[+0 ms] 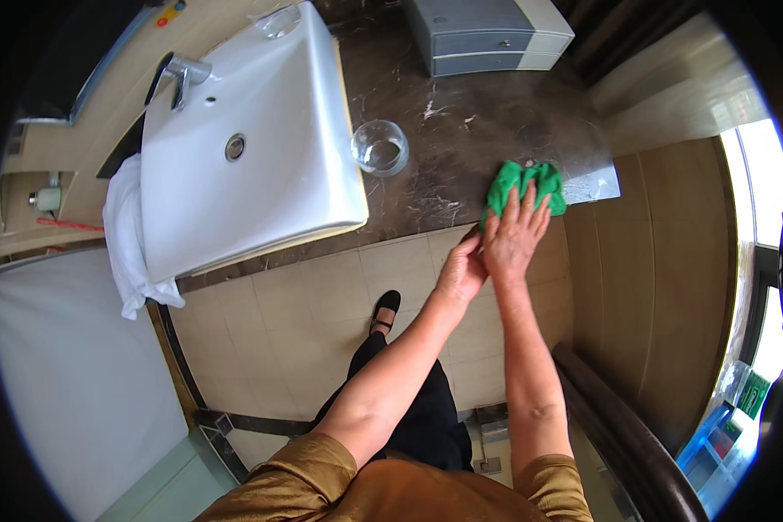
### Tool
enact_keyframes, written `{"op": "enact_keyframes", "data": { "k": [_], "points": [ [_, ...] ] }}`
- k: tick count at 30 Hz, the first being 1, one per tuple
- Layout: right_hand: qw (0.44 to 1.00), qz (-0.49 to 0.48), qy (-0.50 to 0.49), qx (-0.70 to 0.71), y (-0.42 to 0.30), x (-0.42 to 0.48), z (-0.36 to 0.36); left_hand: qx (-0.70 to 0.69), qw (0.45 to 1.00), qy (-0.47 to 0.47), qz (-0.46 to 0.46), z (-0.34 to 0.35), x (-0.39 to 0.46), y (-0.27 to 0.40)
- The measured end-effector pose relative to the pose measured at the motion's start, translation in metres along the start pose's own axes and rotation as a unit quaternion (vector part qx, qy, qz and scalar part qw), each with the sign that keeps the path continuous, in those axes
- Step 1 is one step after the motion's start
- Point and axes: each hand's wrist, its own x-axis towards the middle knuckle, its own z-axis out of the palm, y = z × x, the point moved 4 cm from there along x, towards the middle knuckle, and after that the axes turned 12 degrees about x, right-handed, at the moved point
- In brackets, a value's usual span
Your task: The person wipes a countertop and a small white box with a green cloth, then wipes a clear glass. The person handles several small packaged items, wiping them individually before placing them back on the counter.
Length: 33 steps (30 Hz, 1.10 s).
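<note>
A crumpled green cloth point(506, 186) lies on the dark marble countertop point(417, 196) near its right end. My right hand point(514, 240) presses flat on the cloth, fingers spread over it. Just left of it, at the counter's front edge, my left hand point(462, 269) touches the right one; its fingertips are partly hidden, so whether it grips a cloth corner is unclear. A clear round glass bowl point(380, 149) stands between the cloth and the white sink point(267, 189).
A grey and white drawer box point(489, 39) stands at the counter's back. Another glass vessel point(277, 21) sits at the sink's rear corner, near the chrome faucet point(186, 73). A white towel point(127, 228) hangs at the sink's left side. A tiled wall point(652, 261) borders the right.
</note>
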Motion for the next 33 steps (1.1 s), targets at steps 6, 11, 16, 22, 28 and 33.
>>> {"op": "enact_keyframes", "data": {
  "k": [6,11,16,22,28,33],
  "points": [
    [0.989,-0.056,-0.061,0.123,-0.099,-0.053,0.037,-0.068,0.989,0.104,0.085,-0.094,-0.041,0.065],
    [0.978,-0.092,-0.089,0.166,-0.155,-0.067,0.054,-0.123,0.976,0.116,0.138,-0.120,-0.075,0.113],
    [0.966,-0.077,-0.072,0.237,-0.170,-0.073,0.053,-0.178,0.964,0.115,0.161,-0.121,-0.100,0.131],
    [0.948,-0.074,-0.073,0.300,-0.178,-0.079,0.039,-0.126,0.973,0.096,0.165,-0.101,-0.131,0.136],
    [0.880,0.009,-0.107,0.463,-0.186,-0.095,0.019,-0.036,0.986,0.065,0.151,-0.071,-0.165,0.132],
    [0.791,0.152,-0.081,0.588,-0.172,-0.082,-0.011,0.054,0.985,0.015,0.165,-0.018,-0.185,0.140]
  ]
}}
